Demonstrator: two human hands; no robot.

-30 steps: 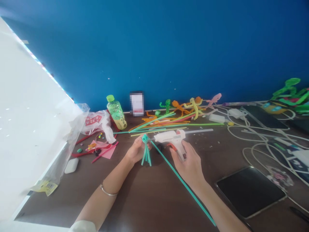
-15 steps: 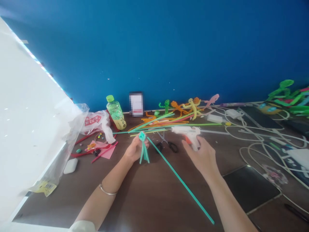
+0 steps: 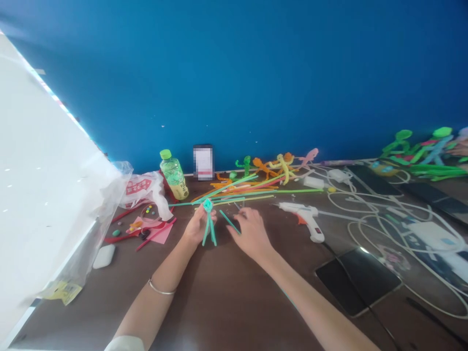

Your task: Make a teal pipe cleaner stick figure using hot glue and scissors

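My left hand (image 3: 197, 225) is closed around a teal pipe-cleaner figure (image 3: 207, 205), with its looped top up and several stems hanging below. Over the table to the right, my right hand (image 3: 251, 230) reaches down with thumb and fingers apart. Its fingers cover most of the scissors; only a bit of the blades (image 3: 237, 206) shows. A long teal pipe cleaner (image 3: 226, 218) runs beneath this hand and forearm, mostly hidden. Farther right, the white glue gun (image 3: 305, 214) lies on the table, nozzle pointing left.
Loose pipe cleaners (image 3: 237, 187) and small figures (image 3: 283, 165) line the back, beside a green-capped bottle (image 3: 173, 175). Plastic bags (image 3: 142, 190) and a white case (image 3: 104, 257) are left. A dark tablet (image 3: 358, 280) and tangled white cables (image 3: 369, 214) occupy the right.
My right hand has let go of the glue gun, which now rests on the table, and moved left over the scissors. My left hand still holds the teal figure. The view has shifted slightly right.
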